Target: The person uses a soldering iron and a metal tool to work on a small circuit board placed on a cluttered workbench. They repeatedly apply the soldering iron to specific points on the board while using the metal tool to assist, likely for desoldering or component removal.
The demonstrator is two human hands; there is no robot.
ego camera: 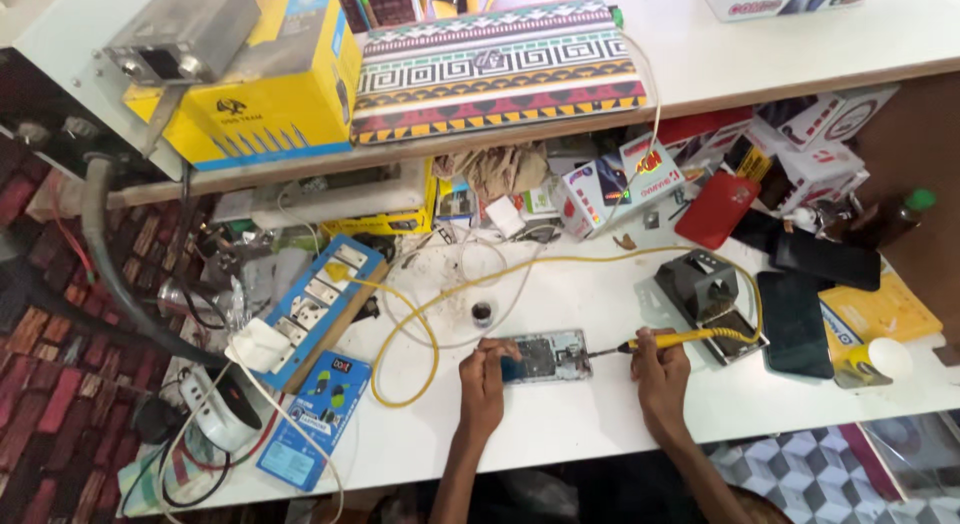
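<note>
An opened mobile phone, its back removed and its inner boards exposed, is laid flat near the front edge of the white workbench, between the two hands. Its left end is gripped by the left hand, whose fingers are curled closed over the phone's corner. A yellow-handled soldering iron is held in the closed right hand, and its thin metal tip is brought to the right end of the phone. A yellow cable is seen looping from the iron across the bench to a blue power strip on the left. Just right of the right hand, a dark metal iron stand is placed, and two dark phones are laid beyond it. A small dark round pot is set just behind the opened phone. A red phone cover and several small cartons are piled at the back, beneath a shelf on which a yellow box and a patterned laptop are kept.
</note>
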